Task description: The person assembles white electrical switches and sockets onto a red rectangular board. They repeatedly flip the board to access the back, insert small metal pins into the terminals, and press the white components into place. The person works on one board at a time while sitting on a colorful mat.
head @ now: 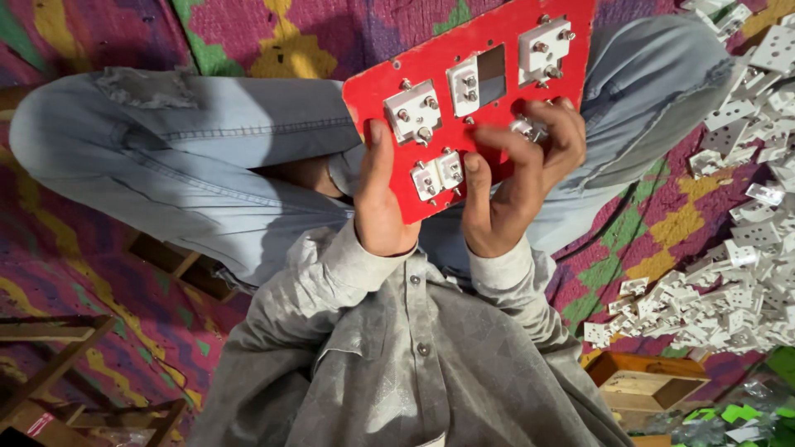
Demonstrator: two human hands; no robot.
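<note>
Red board with white sockets, gripped at its lower edge by left hand; right hand fingers pinch a small metal part against it.

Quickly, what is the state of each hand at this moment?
Left hand: closed on the edge of the red panel.
Right hand: fingers curled on the panel, pinching a small white part.

Patterned purple rug, perhaps wooden frames.
</note>
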